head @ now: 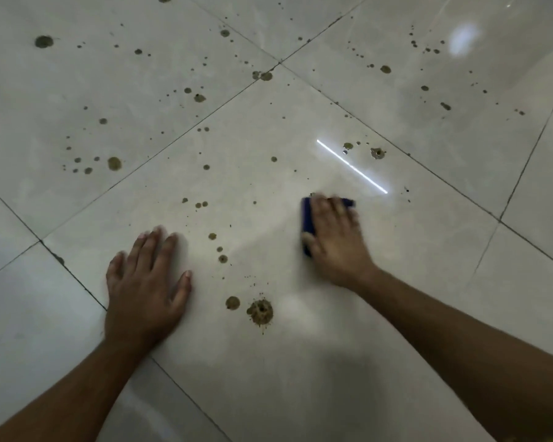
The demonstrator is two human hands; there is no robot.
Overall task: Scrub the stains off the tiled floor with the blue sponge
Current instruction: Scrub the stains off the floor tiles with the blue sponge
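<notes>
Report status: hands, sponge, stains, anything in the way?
Right hand pressed on blue sponge, blurred. Left hand flat on tiled floor, empty. Big brown stain between hands unscrubbed; many spots beyond. Nothing in the way.

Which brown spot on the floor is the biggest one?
The splat near the bottom, between the two arms. It is wider than every other spot and has splashes around it.

The sponge (307,218) lies on the tiled floor (396,314) under the right hand (336,240). Left of the sponge the left hand (146,282) rests flat; between them stains (260,311) dot the floor, others beyond.
</notes>
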